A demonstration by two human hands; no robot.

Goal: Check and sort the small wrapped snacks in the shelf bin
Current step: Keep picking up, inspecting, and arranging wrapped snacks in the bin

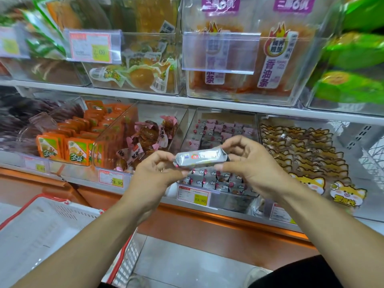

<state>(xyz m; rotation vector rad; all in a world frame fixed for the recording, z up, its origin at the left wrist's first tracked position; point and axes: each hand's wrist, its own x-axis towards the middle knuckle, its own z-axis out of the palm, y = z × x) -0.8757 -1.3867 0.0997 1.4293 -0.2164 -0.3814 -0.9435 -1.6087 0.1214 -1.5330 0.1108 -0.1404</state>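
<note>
One silver wrapped snack [201, 157], long with a small red mark, was held flat above the clear bin [220, 129] of many small snacks. The left hand [154, 173] pinched its left end; the right hand [247, 163] gripped the other.

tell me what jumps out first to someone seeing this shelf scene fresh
At centre, both hands, left hand and right hand, hold a silver wrapped snack level by its ends, in front of the clear bin of matching small packs. Orange packets stand out lower left, and a white basket sits below.
</note>
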